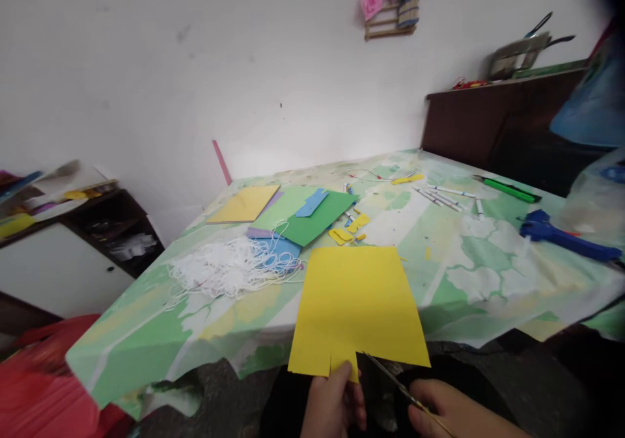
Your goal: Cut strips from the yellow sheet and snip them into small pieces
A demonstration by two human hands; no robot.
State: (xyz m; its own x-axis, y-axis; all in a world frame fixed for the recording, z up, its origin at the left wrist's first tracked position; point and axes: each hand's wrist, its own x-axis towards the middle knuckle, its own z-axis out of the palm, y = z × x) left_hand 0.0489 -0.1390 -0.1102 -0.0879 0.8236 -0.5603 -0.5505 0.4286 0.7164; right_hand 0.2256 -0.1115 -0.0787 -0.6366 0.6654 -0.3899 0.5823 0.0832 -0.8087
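Observation:
A sheet of yellow paper [360, 301] is held out over the table's front edge. My left hand [334, 402] pinches its near edge, thumb on top, at a narrow strip between two cuts. In my right hand [446, 405] is a pair of scissors [390, 376], gripped low at the frame's bottom. The scissor tips touch or lie very near the right-hand cut; whether the blades are apart I cannot tell. Part of the scissor handles is hidden by my fingers.
A tangle of white string [227, 265] lies at left, beside green [325, 220] and orange-yellow sheets [244, 205]. Markers [442, 197], yellow cut pieces [359, 222], a green utility knife [510, 189] and a blue glue gun [566, 237] lie on the patterned tablecloth [385, 197].

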